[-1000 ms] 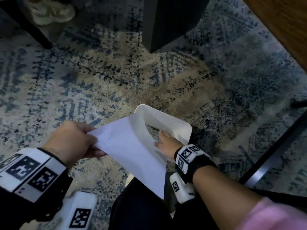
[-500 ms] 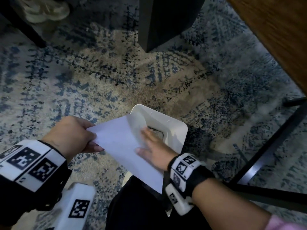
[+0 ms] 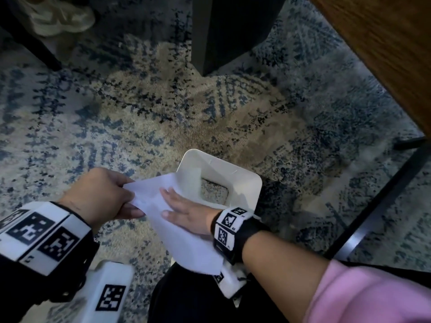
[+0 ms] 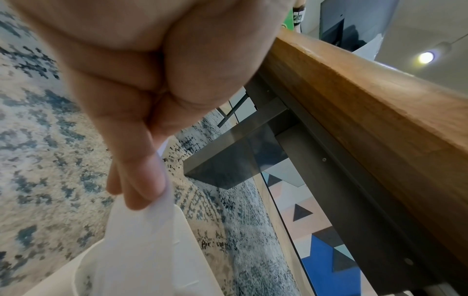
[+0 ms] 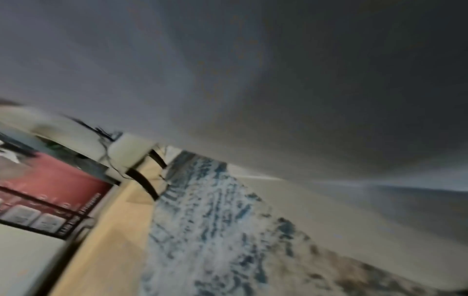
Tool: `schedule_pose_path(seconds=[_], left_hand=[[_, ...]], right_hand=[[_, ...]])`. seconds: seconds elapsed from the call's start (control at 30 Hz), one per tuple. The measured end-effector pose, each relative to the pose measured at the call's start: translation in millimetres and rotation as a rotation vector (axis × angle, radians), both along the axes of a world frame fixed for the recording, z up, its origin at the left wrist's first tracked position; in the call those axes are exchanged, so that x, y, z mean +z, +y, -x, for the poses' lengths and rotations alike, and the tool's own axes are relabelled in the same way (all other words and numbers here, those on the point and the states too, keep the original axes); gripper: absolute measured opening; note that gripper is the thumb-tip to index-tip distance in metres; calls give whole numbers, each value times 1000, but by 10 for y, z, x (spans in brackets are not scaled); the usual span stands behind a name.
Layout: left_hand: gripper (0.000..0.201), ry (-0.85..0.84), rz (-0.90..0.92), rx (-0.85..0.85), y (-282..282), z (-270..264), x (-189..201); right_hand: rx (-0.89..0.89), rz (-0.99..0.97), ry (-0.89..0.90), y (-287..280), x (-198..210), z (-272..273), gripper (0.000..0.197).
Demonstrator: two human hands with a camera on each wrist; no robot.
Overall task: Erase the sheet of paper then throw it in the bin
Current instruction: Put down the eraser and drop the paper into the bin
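Observation:
The white sheet of paper (image 3: 186, 243) slants over the near rim of the white bin (image 3: 235, 173), which stands on the rug. Its far edge dips into the bin's mouth. My left hand (image 3: 123, 197) pinches the sheet's left corner between thumb and fingers. The left wrist view shows those fingers (image 4: 142, 180) on the paper (image 4: 142, 240) close up. My right hand (image 3: 177, 206) lies flat on top of the sheet with straight fingers, pressing it near the bin's rim. The right wrist view is blurred, and the grey paper (image 5: 253, 80) fills most of it.
A patterned blue and beige rug (image 3: 140, 113) covers the floor. A dark table leg (image 3: 233, 31) stands beyond the bin, and a wooden tabletop (image 3: 384, 54) with a metal frame bar (image 3: 384, 194) is at the right. A shoe (image 3: 58, 17) lies far left. My dark-trousered knee (image 3: 198, 299) is below the paper.
My right hand came out from behind the sheet at the bin, moved onto its top and slid left. The paper's far edge now bends down into the bin. The left hand kept its grip.

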State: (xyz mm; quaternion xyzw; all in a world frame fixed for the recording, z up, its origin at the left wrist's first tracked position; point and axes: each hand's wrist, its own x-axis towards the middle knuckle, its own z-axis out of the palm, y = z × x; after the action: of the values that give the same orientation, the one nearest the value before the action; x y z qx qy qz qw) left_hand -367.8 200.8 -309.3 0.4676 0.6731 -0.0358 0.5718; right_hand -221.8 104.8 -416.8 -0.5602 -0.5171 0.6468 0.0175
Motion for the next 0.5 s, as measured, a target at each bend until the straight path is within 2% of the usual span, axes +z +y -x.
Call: schedule_pose_path(seconds=[0.07, 0.13, 0.2, 0.27, 0.33, 0.4, 0.43, 0.5], left_hand=[[32, -4, -5, 7, 3, 30, 3], [32, 1, -6, 5, 7, 56, 15], [30, 9, -1, -5, 13, 66, 21], [30, 9, -5, -8, 16, 64, 24], [30, 10, -18, -17, 16, 55, 25], [28, 6, -24, -15, 24, 53, 29], [28, 6, -24, -11, 28, 58, 33], [30, 15, -34, -12, 38, 78, 38]], right_hand=[[29, 188, -128, -62, -182, -179, 62], [42, 325, -405, -118, -413, -430, 67], [-28, 278, -551, -98, -591, -557, 68], [-164, 74, -445, -25, -654, -495, 69], [-178, -46, -226, 35, -597, -351, 68], [-78, 54, -120, 17, -606, -295, 64], [-11, 152, -173, -24, -666, -326, 63], [67, 312, -411, -65, -693, -459, 62]])
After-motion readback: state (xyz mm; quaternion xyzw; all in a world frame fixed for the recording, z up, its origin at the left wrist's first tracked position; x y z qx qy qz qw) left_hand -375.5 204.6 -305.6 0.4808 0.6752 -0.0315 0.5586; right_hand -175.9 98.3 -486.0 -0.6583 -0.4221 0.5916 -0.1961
